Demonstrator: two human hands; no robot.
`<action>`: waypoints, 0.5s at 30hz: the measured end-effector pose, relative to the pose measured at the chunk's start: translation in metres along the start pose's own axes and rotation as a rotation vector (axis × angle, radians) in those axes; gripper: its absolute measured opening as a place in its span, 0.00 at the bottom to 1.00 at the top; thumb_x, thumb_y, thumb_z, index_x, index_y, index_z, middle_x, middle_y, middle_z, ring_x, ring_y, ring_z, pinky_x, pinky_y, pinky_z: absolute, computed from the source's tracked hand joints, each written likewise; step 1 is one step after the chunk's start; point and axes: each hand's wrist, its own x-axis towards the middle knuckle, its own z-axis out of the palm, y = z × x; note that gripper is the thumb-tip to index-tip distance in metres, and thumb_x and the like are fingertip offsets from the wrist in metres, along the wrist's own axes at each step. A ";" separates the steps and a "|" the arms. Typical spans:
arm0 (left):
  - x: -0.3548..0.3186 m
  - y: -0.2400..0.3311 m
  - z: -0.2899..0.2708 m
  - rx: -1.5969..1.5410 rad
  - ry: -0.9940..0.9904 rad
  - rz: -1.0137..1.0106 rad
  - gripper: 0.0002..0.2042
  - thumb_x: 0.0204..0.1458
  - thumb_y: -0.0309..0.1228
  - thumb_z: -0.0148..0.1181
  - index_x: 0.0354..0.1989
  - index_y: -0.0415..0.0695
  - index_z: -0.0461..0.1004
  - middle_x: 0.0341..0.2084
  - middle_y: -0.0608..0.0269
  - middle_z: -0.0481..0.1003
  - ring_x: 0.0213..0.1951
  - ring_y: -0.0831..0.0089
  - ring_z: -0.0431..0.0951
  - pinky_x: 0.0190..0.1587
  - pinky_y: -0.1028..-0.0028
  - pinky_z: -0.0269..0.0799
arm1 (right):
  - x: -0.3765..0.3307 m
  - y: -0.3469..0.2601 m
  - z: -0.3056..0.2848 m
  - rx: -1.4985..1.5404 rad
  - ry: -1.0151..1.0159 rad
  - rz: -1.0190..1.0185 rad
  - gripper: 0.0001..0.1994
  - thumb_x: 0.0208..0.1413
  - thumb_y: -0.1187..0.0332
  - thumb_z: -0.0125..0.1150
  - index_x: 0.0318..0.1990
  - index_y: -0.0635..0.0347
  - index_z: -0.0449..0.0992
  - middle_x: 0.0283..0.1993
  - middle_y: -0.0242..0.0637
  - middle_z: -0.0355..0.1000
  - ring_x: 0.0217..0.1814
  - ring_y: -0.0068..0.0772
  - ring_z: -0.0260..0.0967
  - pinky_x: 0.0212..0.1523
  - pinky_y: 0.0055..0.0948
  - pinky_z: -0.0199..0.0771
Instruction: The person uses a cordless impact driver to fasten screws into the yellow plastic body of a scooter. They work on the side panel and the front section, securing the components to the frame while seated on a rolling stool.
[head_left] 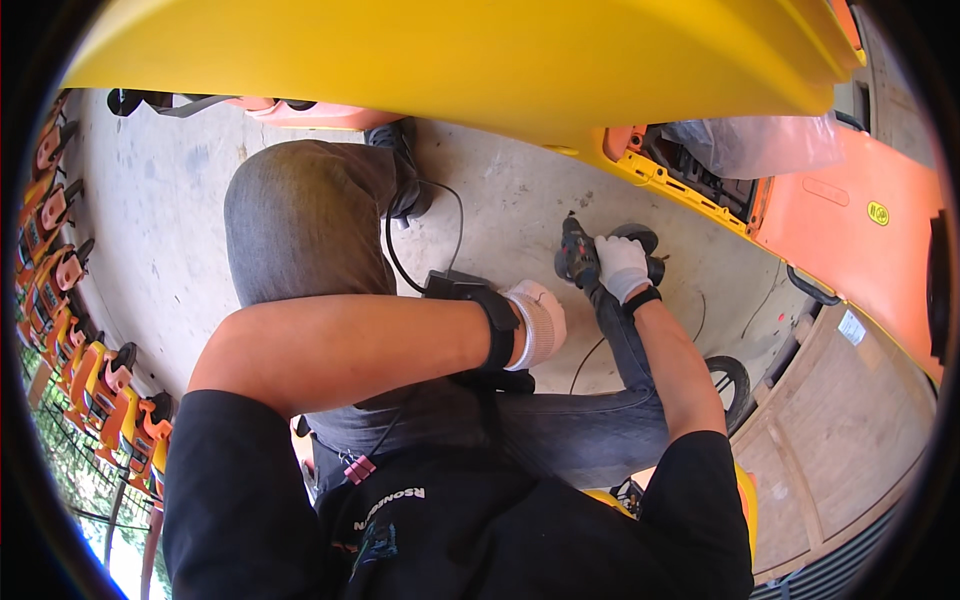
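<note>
My right hand, in a white glove, is closed round the handle of a black power drill low over the floor. The drill's narrow front end points away from me. A dark rounded thing sits just beyond that hand, its kind unclear. My left hand, also gloved, is bent inward near my middle, its fingers mostly hidden. Close to its wrist is a small black box with black cables running from it. Whether the left hand touches the box, I cannot tell.
A large yellow shell hangs across the top. At right stands an orange panel by an open yellow-edged compartment with clear plastic film. A wooden board and a black wheel are lower right. Several orange-yellow machines line the left.
</note>
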 end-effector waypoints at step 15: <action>0.002 -0.003 0.000 -0.013 -0.034 0.005 0.11 0.47 0.32 0.63 0.39 0.48 0.83 0.39 0.60 0.82 0.43 0.61 0.82 0.39 0.64 0.78 | 0.003 0.012 0.018 -0.044 -0.024 0.031 0.08 0.52 0.69 0.57 0.40 0.54 0.74 0.39 0.39 0.77 0.47 0.42 0.75 0.46 0.42 0.69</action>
